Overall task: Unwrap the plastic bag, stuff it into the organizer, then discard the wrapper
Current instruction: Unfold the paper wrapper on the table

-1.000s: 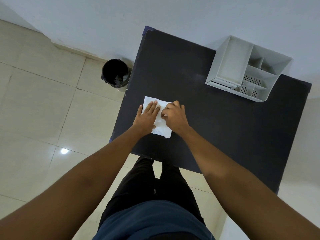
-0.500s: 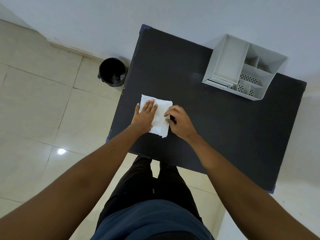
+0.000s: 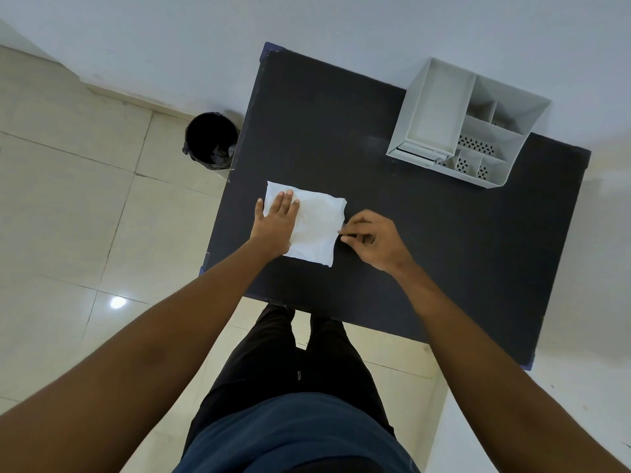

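The white plastic bag (image 3: 312,227) lies flat on the black table (image 3: 426,240), at 8 o'clock from the grey organizer (image 3: 440,107). The left hand (image 3: 277,222) presses it down with open palm. The right hand (image 3: 374,240) pinches at its 3 o'clock edge; what it grips is unclear.

The table (image 3: 392,250) is a flat matte black with thin blue showing at its corners. On it lies a white packet (image 3: 317,227), faintly crinkled. The organizer (image 3: 440,107) is pale grey, and several of its small compartments carry a pattern of dark dots. The bin (image 3: 211,139) on the floor is black, lined with glossy black plastic. The floor tiles (image 3: 68,206) are cream with darker grout lines; the wall (image 3: 307,22) is plain white. The person's trousers are black, the shirt dark navy.
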